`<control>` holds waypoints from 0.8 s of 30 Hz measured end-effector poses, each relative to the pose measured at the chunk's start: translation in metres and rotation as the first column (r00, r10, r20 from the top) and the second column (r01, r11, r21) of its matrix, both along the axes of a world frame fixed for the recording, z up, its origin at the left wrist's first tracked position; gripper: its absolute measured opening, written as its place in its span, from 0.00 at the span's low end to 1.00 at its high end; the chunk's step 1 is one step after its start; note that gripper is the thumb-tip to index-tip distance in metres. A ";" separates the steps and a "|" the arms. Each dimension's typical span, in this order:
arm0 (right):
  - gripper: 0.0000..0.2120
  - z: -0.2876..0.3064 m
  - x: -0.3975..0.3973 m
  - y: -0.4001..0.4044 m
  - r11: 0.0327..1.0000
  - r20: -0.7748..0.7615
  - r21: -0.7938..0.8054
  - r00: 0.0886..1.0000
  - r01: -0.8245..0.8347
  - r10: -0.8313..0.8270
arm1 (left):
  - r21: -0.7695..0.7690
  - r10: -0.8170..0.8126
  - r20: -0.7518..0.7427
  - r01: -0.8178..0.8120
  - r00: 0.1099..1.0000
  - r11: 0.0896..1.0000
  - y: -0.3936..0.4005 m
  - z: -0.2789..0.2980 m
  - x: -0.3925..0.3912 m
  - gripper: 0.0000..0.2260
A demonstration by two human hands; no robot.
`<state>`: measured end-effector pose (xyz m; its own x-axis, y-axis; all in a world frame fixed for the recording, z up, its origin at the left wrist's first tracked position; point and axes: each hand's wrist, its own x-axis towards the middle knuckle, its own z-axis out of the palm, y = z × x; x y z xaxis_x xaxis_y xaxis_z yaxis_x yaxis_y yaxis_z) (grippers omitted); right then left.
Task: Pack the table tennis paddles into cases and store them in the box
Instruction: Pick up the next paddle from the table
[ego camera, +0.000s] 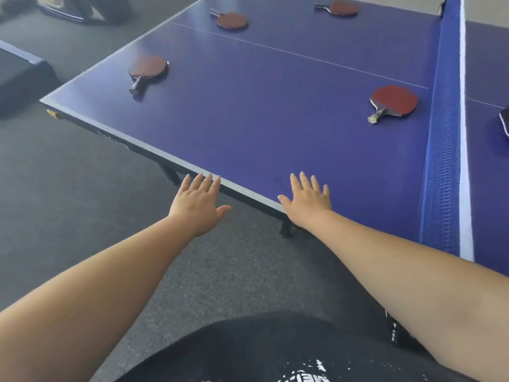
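- Four table tennis paddles lay flat and well apart on a blue worktop point(248, 128), red rubber facing up.
- One paddle point(148, 68) sat near the left corner, its handle pointing toward the near edge.
- A second paddle point(394, 101) lay close to the net point(440, 161) on the right, handle angled toward the near edge.
- Two more paddles point(232, 20) point(344, 8) rested along the far edge.
- A dark object point(504, 121), possibly a case, showed at the right border beyond the net; too little was visible to be sure. No box was in view.
- The left hand point(197, 202) reached forward with fingers spread and straight, holding nothing, its fingertips at the worktop's near edge.
- The right hand point(308, 199) was likewise flat and spread, empty, over the near edge of the worktop; whether it touched the surface could not be told.
- Both arms were stretched forward, the hands apart from each other.
- The paddles would likely be light and rigid, with grippy rubber faces; the handle seemed the best place to take hold, or a pinch across the blade edge.
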<state>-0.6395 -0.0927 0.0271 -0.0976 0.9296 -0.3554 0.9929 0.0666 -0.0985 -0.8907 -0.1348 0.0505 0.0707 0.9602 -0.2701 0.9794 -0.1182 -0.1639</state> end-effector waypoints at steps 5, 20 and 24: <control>0.35 -0.006 -0.003 0.041 0.993 -0.068 0.003 0.991 0.118 -0.118 | -0.052 -0.034 0.026 0.036 0.999 0.998 0.060 -0.007 -0.010 0.34; 0.30 -0.009 0.022 0.146 0.888 0.027 0.056 0.888 0.456 -0.458 | 0.009 -0.484 -0.140 0.490 0.864 0.872 0.281 -0.004 -0.006 0.29; 0.30 -0.007 0.031 0.160 0.860 0.016 0.054 0.860 0.508 -0.509 | -0.059 -0.513 -0.030 0.511 0.858 0.858 0.313 -0.015 0.017 0.30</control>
<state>-0.6089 0.0670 0.0197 0.4030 0.8625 -0.3060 0.8922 -0.4447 -0.0786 -0.8742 0.1780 0.0355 0.5360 0.7777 -0.3283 0.7706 -0.6096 -0.1859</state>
